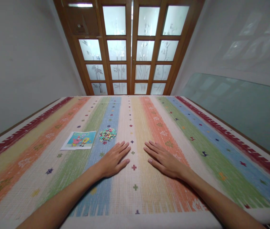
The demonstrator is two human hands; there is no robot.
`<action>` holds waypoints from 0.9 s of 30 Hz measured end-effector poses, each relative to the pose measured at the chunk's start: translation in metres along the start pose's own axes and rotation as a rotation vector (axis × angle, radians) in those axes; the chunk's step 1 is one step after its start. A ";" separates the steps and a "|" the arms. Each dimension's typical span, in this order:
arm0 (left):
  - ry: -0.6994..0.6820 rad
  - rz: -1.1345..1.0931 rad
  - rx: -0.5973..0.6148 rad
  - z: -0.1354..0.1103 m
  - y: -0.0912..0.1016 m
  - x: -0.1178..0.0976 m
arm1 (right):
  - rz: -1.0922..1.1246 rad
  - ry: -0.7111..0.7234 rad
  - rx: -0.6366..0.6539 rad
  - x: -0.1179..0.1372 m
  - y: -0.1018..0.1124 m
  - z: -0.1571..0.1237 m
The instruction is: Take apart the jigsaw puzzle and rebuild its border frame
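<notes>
Puzzle pieces point(107, 135) lie in a loose heap on the striped cloth point(123, 194), just beyond the left hand point(113, 160), with a cartoon picture point(79, 140) beside them. That hand and the right hand point(165, 160) both rest palm down, outstretched and empty. A careless sweep could scatter the heap (small, loose pieces probably slide easily), and a tugged cloth could shift both.

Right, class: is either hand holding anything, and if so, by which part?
Nothing is held: the left hand and right hand rest palm-down on the cloth.
</notes>
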State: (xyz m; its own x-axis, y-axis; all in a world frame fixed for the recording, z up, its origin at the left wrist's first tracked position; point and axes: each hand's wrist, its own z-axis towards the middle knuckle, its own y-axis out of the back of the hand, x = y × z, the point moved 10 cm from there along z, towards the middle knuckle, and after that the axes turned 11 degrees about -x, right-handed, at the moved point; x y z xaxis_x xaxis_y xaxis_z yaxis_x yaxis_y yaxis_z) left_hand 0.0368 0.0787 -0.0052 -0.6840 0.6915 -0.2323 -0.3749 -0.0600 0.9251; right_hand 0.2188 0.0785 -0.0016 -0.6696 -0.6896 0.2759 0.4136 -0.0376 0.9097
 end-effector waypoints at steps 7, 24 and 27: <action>-0.005 0.003 0.015 -0.001 0.000 -0.001 | -0.003 -0.022 0.014 0.000 0.001 -0.001; -0.025 -0.036 0.013 -0.001 0.000 -0.010 | 0.007 0.024 -0.002 0.007 0.000 -0.001; -0.037 -0.049 -0.003 -0.001 0.002 -0.010 | 0.014 0.028 -0.013 0.007 0.000 -0.002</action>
State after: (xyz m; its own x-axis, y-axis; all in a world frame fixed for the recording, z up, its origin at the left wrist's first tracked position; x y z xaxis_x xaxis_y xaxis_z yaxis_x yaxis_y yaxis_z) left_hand 0.0428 0.0708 -0.0015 -0.6416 0.7195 -0.2658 -0.4092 -0.0280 0.9120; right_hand 0.2151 0.0721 -0.0003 -0.6464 -0.7098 0.2799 0.4312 -0.0372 0.9015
